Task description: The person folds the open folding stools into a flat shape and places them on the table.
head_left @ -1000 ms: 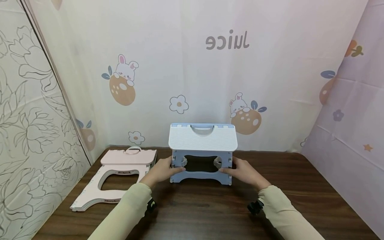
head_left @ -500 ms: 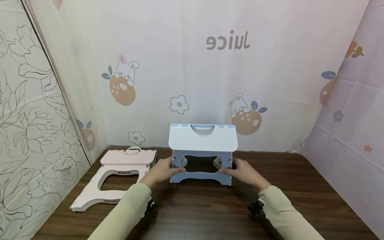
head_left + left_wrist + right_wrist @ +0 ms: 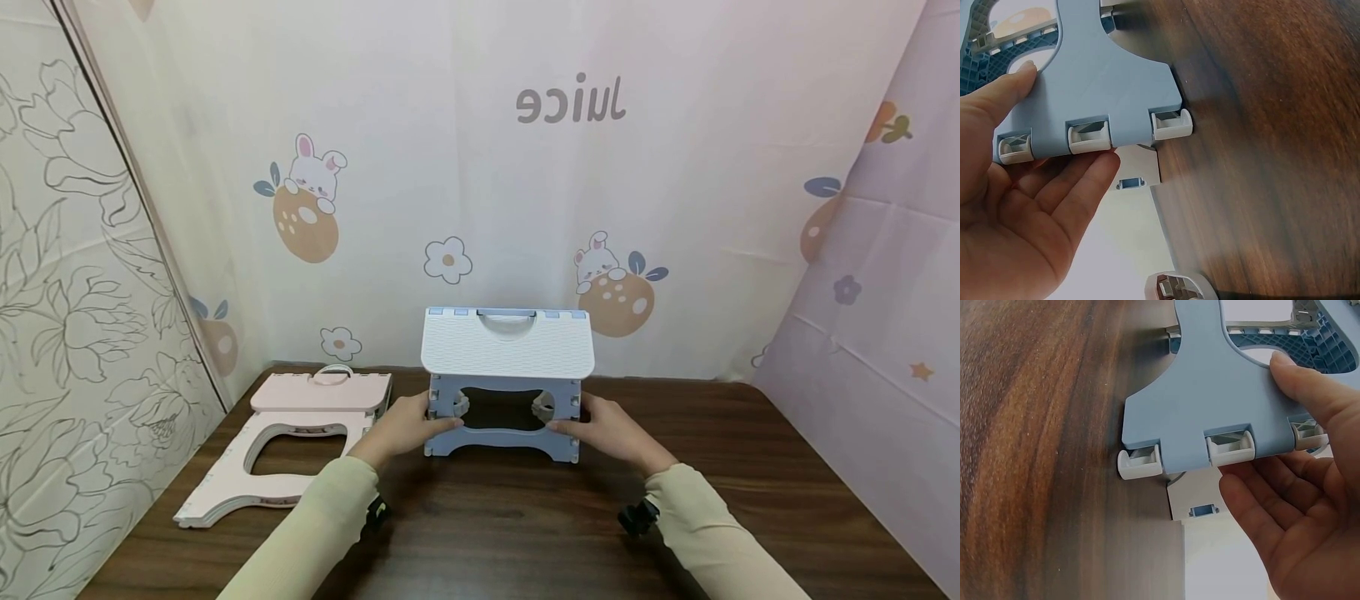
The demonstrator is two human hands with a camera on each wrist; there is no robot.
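Note:
A folding step stool point(image 3: 507, 343) with a white ribbed top and blue legs stands unfolded on the table, near its back edge. My left hand point(image 3: 405, 429) grips the stool's left side, thumb on the blue leg panel point(image 3: 1097, 81) and fingers behind the hinged edge. On the opposite side my right hand point(image 3: 609, 432) holds the stool the same way; its thumb lies on the front of the leg panel point(image 3: 1191, 394) by the cut-out. White hinge knuckles run along each panel's edge in both wrist views.
A pink folding stool point(image 3: 292, 450) lies folded flat at the left of the dark wooden table point(image 3: 495, 533), beside my left forearm. A patterned curtain point(image 3: 510, 183) hangs right behind the table, with more cloth on both sides.

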